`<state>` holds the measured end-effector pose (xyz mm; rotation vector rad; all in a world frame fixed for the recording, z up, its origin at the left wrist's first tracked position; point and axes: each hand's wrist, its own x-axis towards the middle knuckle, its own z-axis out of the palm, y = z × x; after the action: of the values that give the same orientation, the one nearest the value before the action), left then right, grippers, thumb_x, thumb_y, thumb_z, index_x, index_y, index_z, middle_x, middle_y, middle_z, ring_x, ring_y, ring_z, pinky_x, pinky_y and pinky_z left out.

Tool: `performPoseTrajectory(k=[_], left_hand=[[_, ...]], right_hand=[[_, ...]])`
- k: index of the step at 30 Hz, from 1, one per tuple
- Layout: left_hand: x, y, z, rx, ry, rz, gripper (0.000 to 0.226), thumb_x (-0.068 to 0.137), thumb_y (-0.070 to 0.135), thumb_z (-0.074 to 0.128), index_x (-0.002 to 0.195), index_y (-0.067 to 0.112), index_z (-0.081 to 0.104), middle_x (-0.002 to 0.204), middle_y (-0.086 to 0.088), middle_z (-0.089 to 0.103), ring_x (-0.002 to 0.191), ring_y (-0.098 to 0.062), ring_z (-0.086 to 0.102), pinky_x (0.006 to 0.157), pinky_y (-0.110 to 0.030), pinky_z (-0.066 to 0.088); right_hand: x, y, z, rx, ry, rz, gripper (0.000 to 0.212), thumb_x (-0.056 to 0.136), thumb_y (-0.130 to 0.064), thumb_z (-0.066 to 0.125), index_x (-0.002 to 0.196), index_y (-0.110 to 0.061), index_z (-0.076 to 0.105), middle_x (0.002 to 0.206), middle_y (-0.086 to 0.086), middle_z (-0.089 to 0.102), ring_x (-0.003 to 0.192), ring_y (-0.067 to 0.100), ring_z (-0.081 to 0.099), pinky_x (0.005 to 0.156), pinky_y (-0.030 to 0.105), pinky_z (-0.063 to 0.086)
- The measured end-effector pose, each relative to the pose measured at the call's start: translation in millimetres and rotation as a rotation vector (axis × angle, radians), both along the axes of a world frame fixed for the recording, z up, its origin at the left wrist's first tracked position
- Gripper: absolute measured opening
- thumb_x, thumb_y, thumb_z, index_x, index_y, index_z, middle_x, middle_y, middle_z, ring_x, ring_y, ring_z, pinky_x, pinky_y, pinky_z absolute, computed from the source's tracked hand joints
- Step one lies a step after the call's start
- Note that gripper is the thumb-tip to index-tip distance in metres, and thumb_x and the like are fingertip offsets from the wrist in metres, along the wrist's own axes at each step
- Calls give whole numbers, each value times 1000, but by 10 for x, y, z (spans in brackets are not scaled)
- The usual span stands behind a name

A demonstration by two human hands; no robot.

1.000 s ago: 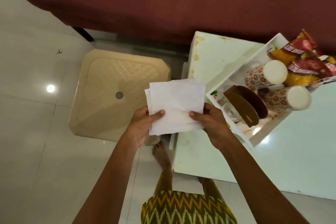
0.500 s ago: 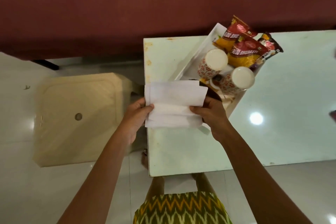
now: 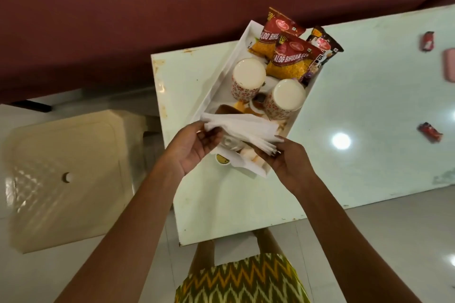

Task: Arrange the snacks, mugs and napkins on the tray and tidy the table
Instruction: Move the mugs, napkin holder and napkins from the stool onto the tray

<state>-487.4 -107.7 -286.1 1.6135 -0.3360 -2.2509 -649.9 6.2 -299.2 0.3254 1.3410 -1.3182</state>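
Item: napkins (image 3: 242, 128), a thin stack of white paper, soft and folded, its edges fanned at the right end. Position: held in the air over the near end of the tray (image 3: 221, 81), long axis running left to right and dipping toward the right. Hands: set apart, one at each end, with the left hand (image 3: 194, 145) pinching the upper left corner and the right hand (image 3: 288, 162) pinching the fanned lower right end. Target, by judgement: the brown curved holder (image 3: 226, 109), partly hidden just beyond and beneath the stack; the left hand is the nearer to it, so the stack would go forward and down. Tray: white, rectangular, raised rim, lying at a slant on a pale glossy table (image 3: 369, 106). Contents: two floral mugs (image 3: 248, 74), cylindrical and inverted, mid-tray; glossy red-and-yellow snack packets (image 3: 293, 59) leaning at the far end. Loose on the table, well apart to the right: small red wrappers (image 3: 429, 132). Left of the table: a beige plastic stool (image 3: 66, 167) with a quilted seat.
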Motion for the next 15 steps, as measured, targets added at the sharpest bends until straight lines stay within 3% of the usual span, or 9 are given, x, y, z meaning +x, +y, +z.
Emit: performPoseTrajectory(k=[2,5,8,10,12,15], left_hand=[[-71,-64,-17,12,29,19,22,85,-1,36,91,-1,58,65,-12,69,60,-18,66,61,-26,59],[-181,-141,-56,-103,-43,-151,37,77,-15,30,97,-2,58,82,-15,63,73,-21,61,69,-26,58],[-245,-191,-128,-270,-164,-382,42,77,-19,41,111,-2,58,89,-11,64,85,-21,62,77,-25,56],[-270,-214,-186,-390,-286,-515,36,77,-12,55,104,10,63,91,-8,67,92,-24,63,87,-33,54],[-289,-230,-238,-552,-424,-604,28,75,0,65,94,21,64,91,-3,67,91,-21,63,84,-30,53],[-324,-240,-340,-842,-626,-720,33,74,10,71,105,15,63,100,-1,60,89,-16,57,75,-21,44]], right_hand=[[-75,29,-41,-35,38,54,28,77,14,38,86,6,63,94,18,65,87,29,63,81,33,56],[-156,95,-91,-21,306,326,31,75,11,58,99,-6,68,101,13,71,97,27,67,90,37,53],[-163,95,-141,101,626,509,31,69,0,73,98,-12,68,89,2,72,87,18,69,84,36,55],[-149,74,-184,131,854,555,28,68,-11,78,94,-9,69,85,1,70,79,15,67,72,24,53],[-140,52,-235,135,1039,550,22,70,-17,78,88,-7,70,82,3,70,73,17,64,63,19,47],[-135,34,-313,240,1252,640,17,77,-19,69,92,-11,70,87,8,71,78,25,63,62,24,39]])
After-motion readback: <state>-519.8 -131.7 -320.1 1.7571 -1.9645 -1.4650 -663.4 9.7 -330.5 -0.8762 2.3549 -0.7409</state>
